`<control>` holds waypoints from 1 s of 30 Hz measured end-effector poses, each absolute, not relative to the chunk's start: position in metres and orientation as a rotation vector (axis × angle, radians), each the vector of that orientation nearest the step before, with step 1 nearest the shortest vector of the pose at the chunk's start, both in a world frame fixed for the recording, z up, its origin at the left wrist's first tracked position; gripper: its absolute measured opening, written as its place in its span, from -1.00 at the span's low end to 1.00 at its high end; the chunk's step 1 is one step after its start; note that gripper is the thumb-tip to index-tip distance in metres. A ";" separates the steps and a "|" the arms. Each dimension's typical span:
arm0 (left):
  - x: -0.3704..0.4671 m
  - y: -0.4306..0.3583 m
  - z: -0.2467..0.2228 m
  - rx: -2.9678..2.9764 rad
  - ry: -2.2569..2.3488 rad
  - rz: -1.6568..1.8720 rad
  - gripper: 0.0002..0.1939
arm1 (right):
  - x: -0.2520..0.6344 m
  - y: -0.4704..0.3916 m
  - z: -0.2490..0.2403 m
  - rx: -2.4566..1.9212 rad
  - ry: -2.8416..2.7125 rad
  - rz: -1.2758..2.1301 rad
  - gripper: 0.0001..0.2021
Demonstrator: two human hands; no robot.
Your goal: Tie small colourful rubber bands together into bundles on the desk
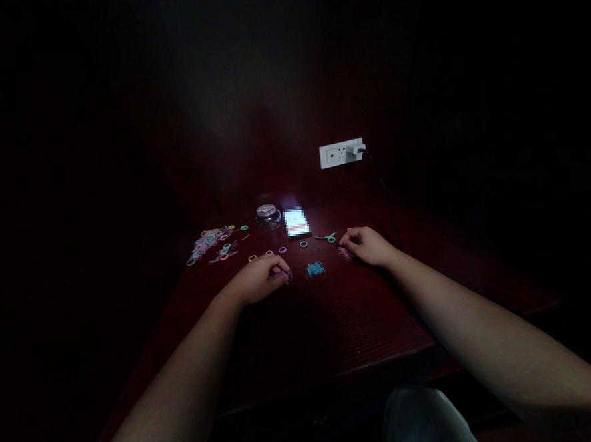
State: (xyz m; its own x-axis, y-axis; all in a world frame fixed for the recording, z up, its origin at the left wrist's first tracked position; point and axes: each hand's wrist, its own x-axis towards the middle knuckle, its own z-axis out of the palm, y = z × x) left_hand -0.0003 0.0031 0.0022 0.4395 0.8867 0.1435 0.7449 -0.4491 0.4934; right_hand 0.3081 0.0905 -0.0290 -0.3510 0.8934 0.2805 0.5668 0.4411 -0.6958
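My left hand [259,279] rests low over the table, fingers curled beside a small heap of purple strips [286,275]. Whether it grips any of them is hidden. Farther right, my right hand [369,245] has its fingertips pinched together above a pile of thin pink strips [344,253]; anything between them is too small to name. Between my hands lies a pile of teal strips [315,269]. Behind it sits a pale blue ring-shaped band [303,244], and a green looped band with a tail [330,238] lies near my right fingertips.
A lit phone [297,222] lies at the back beside a clear round jar [268,214]. At left is a mixed heap of coloured bands and strips [209,242]. A wall socket [340,153] holds a white plug. The table's front edge [381,363] is dim.
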 end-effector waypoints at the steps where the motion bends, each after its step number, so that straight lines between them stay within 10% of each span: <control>1: 0.000 0.003 0.003 2.341 1.390 0.548 -0.87 | 0.308 0.091 -0.030 -1.205 -2.047 0.674 -0.87; 15: 0.001 0.003 0.004 2.359 1.398 0.539 -0.87 | 0.306 0.084 -0.018 -1.185 -2.279 0.495 -0.58; 30: 0.000 0.002 0.006 2.326 1.417 0.540 -0.87 | 0.305 0.085 -0.021 -1.193 -2.175 0.630 -0.71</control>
